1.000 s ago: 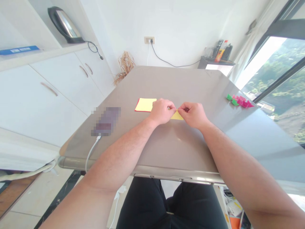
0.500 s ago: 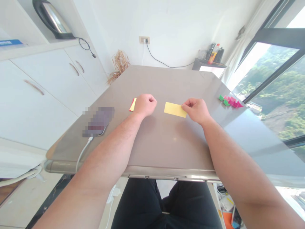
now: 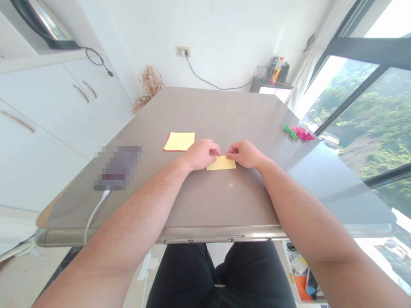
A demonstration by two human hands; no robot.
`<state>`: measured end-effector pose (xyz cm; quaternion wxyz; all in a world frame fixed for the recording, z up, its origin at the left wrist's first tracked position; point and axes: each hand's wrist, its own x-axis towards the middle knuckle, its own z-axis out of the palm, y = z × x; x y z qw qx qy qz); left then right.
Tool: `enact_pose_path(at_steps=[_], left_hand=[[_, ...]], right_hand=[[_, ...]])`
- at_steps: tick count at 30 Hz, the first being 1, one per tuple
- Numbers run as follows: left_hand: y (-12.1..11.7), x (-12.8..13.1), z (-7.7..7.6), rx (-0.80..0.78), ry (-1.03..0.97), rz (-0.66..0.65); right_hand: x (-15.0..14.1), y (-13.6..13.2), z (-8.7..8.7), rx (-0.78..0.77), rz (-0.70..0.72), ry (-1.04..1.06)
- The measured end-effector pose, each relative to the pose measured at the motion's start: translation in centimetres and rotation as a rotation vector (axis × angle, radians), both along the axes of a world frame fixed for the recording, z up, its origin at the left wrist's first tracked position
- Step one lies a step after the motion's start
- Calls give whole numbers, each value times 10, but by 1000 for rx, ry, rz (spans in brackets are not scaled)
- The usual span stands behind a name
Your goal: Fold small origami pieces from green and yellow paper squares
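Observation:
A folded yellow paper note (image 3: 221, 163), a wide narrow strip, lies over the table in front of me. My left hand (image 3: 203, 154) has its fingers closed at the strip's upper left edge, covering that corner. At the upper right edge, my right hand (image 3: 245, 154) pinches the same paper between thumb and fingers. Both sets of fingertips are close together along the far edge. Just beyond my left hand lies a pad of square yellow notes (image 3: 180, 141) with a red border showing, its right corner partly hidden by that hand.
A blurred phone-like object (image 3: 118, 167) with a white cable (image 3: 93, 214) lies on the table (image 3: 221, 111) at left. Several small green and pink folded papers (image 3: 300, 133) sit near the right edge by the window. Bottles (image 3: 278, 72) stand on a small cabinet behind.
My left hand has moved right to the yellow paper, uncovering more of the pad. My right hand has brought the paper left and nearer to me. The view has shifted slightly right.

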<state>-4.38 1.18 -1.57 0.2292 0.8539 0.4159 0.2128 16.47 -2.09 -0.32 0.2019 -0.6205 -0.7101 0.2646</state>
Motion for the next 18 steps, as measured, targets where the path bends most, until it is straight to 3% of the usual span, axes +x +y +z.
enact_pose_path(at_steps=[3, 9, 15, 18], left_hand=[[1, -3, 0, 12, 90, -102], [1, -1, 1, 55, 192, -162], [3, 5, -8, 182, 210, -109], [5, 7, -11, 201, 223, -87]], right_hand=[[-1, 1, 0, 17, 7, -44], [0, -1, 1, 5, 10, -69], [-2, 10, -11, 161, -39, -110], [0, 25, -15, 139, -54, -94]])
